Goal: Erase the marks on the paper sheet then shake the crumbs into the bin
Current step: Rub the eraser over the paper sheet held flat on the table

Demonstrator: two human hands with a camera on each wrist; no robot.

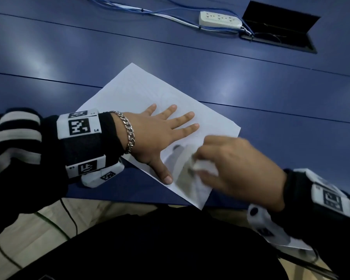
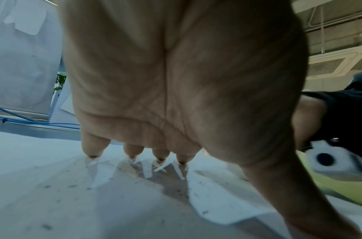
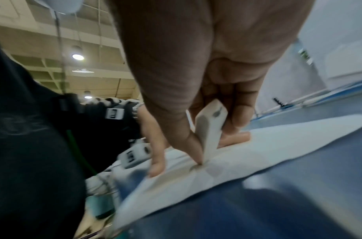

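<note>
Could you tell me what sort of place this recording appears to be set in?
Probably an office or meeting room: a long blue table with a built-in cable hatch, a white power strip with blue cables, and a ceiling air-conditioning unit overhead.

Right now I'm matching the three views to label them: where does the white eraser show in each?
Head: the white block eraser is lower centre-right, blurred, gripped by the right hand.
Left wrist: not in view; the palm blocks that side.
Right wrist: centre, pinched upright, its tip on the white paper sheet.
Shared landmark: the left hand pressing flat on the sheet.
</note>
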